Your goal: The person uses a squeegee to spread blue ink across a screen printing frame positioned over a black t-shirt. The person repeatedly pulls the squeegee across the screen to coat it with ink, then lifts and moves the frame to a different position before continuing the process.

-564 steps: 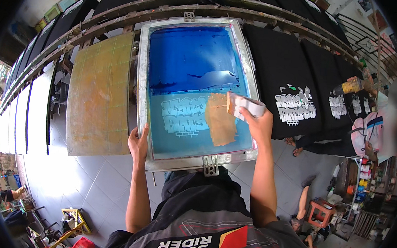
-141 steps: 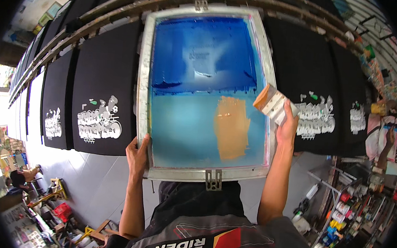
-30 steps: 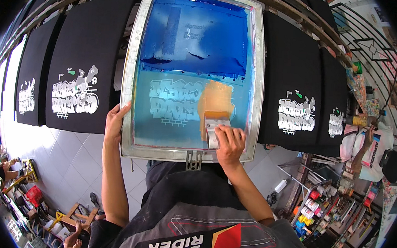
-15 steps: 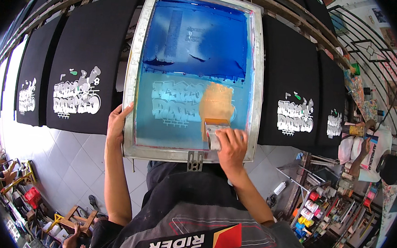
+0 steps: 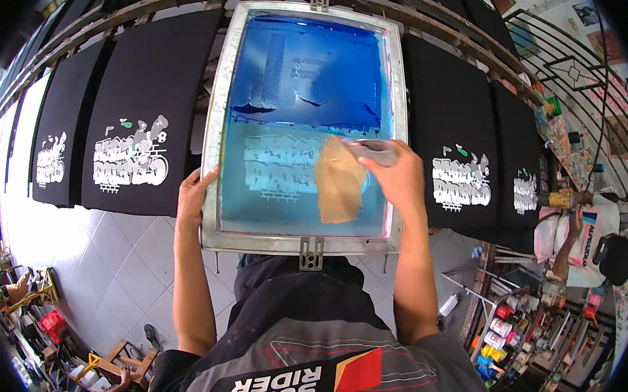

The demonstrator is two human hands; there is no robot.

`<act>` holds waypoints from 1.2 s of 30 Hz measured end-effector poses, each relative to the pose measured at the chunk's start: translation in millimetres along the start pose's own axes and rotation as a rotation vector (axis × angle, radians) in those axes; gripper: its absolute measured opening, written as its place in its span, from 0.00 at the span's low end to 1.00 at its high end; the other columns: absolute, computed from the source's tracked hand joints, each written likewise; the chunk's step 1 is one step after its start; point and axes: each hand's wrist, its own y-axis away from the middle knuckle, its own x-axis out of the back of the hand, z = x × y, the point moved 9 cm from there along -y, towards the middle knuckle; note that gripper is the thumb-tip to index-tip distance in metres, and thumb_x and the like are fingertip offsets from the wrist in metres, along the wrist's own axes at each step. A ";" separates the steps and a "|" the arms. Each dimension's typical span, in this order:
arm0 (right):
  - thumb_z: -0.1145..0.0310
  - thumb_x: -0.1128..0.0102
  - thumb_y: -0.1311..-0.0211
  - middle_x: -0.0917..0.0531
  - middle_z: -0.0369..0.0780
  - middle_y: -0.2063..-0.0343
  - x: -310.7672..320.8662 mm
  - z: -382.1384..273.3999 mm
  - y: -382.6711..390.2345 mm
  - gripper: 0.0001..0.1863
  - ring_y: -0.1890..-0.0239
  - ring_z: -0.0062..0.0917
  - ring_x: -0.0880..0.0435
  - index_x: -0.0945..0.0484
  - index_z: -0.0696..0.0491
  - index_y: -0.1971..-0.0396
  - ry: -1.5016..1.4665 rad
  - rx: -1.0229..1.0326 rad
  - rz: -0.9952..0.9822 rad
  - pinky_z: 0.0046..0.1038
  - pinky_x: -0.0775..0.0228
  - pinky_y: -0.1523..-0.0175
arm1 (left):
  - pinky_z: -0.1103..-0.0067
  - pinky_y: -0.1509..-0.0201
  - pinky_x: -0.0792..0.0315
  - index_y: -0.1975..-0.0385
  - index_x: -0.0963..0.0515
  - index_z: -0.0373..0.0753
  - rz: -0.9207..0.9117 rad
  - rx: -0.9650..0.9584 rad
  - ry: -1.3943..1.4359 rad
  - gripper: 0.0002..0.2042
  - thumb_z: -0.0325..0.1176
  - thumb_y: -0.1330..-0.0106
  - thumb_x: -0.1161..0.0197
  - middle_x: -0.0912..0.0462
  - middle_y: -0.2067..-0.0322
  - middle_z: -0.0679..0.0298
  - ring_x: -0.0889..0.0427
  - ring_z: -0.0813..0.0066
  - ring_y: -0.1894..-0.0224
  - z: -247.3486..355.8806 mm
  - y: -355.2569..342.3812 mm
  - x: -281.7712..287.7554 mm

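Observation:
A silk-screen frame (image 5: 218,109) with a pale metal rim lies in front of me. Its mesh is deep blue in the far half and pale blue-green nearer me, where a light lettering stencil (image 5: 279,168) shows. My left hand (image 5: 193,195) grips the rim's left side, thumb on top. In my right hand (image 5: 400,179) is a small squeegee (image 5: 372,151), held over the right of the stencil. Its blade is at the far end of an orange ink patch (image 5: 340,190); whether it touches the mesh I cannot tell.
Black shirts (image 5: 146,97) with white lettering prints lie on both sides of the frame. Metal hinge plates (image 5: 311,254) stick out from the rim's near and far ends. At right stand a rack (image 5: 496,296), colourful ink containers (image 5: 498,329) and another person's arm (image 5: 571,239).
My right hand has moved away from me with the squeegee, from the near end of the orange patch to its far end. My left hand keeps its grip on the rim.

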 end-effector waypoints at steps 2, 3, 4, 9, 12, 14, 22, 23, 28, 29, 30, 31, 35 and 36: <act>0.60 0.25 0.40 0.11 0.46 0.56 13.7 38.9 13.0 0.21 0.52 0.31 0.12 0.15 0.58 0.52 -0.192 -0.216 0.151 0.30 0.23 0.48 | 0.82 0.59 0.25 0.51 0.16 0.28 0.166 -0.154 -0.316 0.22 0.43 0.33 0.26 0.13 0.66 0.63 0.20 0.83 0.66 16.8 11.4 8.0; 0.57 0.27 0.37 0.12 0.45 0.55 15.5 73.2 24.1 0.24 0.51 0.27 0.14 0.16 0.60 0.50 -0.300 -0.362 0.205 0.29 0.25 0.46 | 0.81 0.59 0.25 0.52 0.16 0.27 0.183 -0.210 -0.417 0.23 0.44 0.33 0.26 0.13 0.66 0.63 0.20 0.82 0.66 21.3 18.1 9.1; 0.55 0.29 0.34 0.13 0.45 0.53 12.4 107.4 35.2 0.26 0.50 0.24 0.15 0.17 0.63 0.48 -0.408 -0.505 0.254 0.27 0.26 0.45 | 0.80 0.59 0.25 0.52 0.16 0.27 0.205 -0.265 -0.515 0.23 0.45 0.33 0.27 0.13 0.66 0.63 0.20 0.81 0.66 24.3 26.6 10.7; 0.51 0.32 0.31 0.15 0.41 0.50 -2.7 164.0 49.3 0.29 0.48 0.24 0.17 0.21 0.64 0.46 -0.828 -0.547 0.358 0.28 0.29 0.41 | 0.78 0.59 0.25 0.56 0.17 0.27 0.224 -0.144 -0.496 0.22 0.46 0.30 0.31 0.14 0.69 0.61 0.20 0.79 0.67 11.2 54.6 12.4; 0.50 0.35 0.29 0.16 0.40 0.52 -12.1 184.7 39.9 0.28 0.48 0.24 0.18 0.21 0.63 0.48 -0.937 -0.513 0.297 0.31 0.31 0.39 | 0.78 0.61 0.25 0.57 0.18 0.26 0.182 -0.102 -0.499 0.22 0.45 0.29 0.32 0.15 0.69 0.61 0.21 0.79 0.67 14.0 50.8 10.0; 0.51 0.38 0.26 0.16 0.38 0.51 -7.5 187.4 35.9 0.25 0.46 0.23 0.18 0.20 0.60 0.47 -0.955 -0.495 0.300 0.32 0.32 0.37 | 0.78 0.62 0.25 0.57 0.18 0.26 0.163 -0.127 -0.470 0.22 0.45 0.28 0.33 0.16 0.69 0.61 0.21 0.80 0.68 13.1 48.2 9.4; 0.50 0.30 0.33 0.15 0.39 0.56 3.3 178.5 25.5 0.27 0.53 0.22 0.17 0.18 0.61 0.52 -0.918 -0.460 0.396 0.28 0.28 0.45 | 0.82 0.67 0.29 0.57 0.18 0.26 0.060 -0.136 -0.347 0.20 0.43 0.26 0.34 0.18 0.72 0.65 0.24 0.84 0.71 48.1 46.4 -18.3; 0.51 0.30 0.33 0.15 0.39 0.56 7.1 180.9 30.9 0.26 0.53 0.22 0.17 0.19 0.61 0.52 -0.923 -0.451 0.427 0.28 0.28 0.44 | 0.82 0.67 0.29 0.58 0.18 0.26 0.085 -0.142 -0.382 0.20 0.44 0.26 0.34 0.19 0.73 0.66 0.24 0.84 0.71 49.5 49.0 -20.2; 0.54 0.30 0.33 0.15 0.39 0.56 28.5 145.1 58.6 0.25 0.53 0.23 0.17 0.19 0.62 0.51 -1.013 -0.417 0.464 0.27 0.28 0.44 | 0.82 0.69 0.32 0.62 0.17 0.28 0.210 -0.122 -0.418 0.22 0.48 0.26 0.36 0.22 0.76 0.70 0.26 0.84 0.73 45.5 86.9 -0.7; 0.55 0.30 0.32 0.15 0.40 0.56 32.7 137.4 60.4 0.25 0.53 0.23 0.17 0.19 0.64 0.51 -1.025 -0.367 0.474 0.27 0.28 0.45 | 0.81 0.69 0.32 0.61 0.17 0.29 0.239 -0.145 -0.355 0.23 0.50 0.25 0.37 0.23 0.76 0.71 0.27 0.84 0.73 33.8 93.9 12.7; 0.54 0.29 0.33 0.15 0.39 0.55 30.5 139.5 62.3 0.25 0.53 0.23 0.17 0.18 0.63 0.51 -1.042 -0.324 0.464 0.26 0.28 0.45 | 0.80 0.69 0.32 0.59 0.17 0.30 0.264 -0.161 -0.297 0.24 0.52 0.25 0.39 0.23 0.76 0.71 0.27 0.84 0.73 24.3 106.1 22.2; 0.53 0.29 0.33 0.14 0.39 0.56 32.0 133.0 65.6 0.25 0.53 0.22 0.18 0.18 0.62 0.52 -1.049 -0.299 0.450 0.26 0.28 0.46 | 0.80 0.69 0.31 0.58 0.17 0.30 0.317 -0.169 -0.228 0.25 0.53 0.24 0.40 0.22 0.74 0.70 0.26 0.83 0.72 22.8 126.1 23.3; 0.54 0.29 0.33 0.13 0.38 0.57 14.3 105.1 68.1 0.23 0.55 0.19 0.17 0.15 0.59 0.50 -1.098 -0.191 0.266 0.24 0.27 0.48 | 0.78 0.63 0.24 0.52 0.19 0.31 0.615 -0.312 -0.109 0.29 0.57 0.23 0.46 0.18 0.64 0.64 0.20 0.78 0.66 3.9 210.0 55.3; 0.54 0.30 0.32 0.12 0.37 0.57 10.9 91.8 70.8 0.24 0.56 0.18 0.17 0.15 0.59 0.49 -1.109 -0.111 0.254 0.23 0.26 0.48 | 0.77 0.59 0.23 0.51 0.19 0.30 0.653 -0.329 -0.083 0.29 0.57 0.23 0.46 0.17 0.62 0.62 0.19 0.77 0.64 -2.6 233.2 60.3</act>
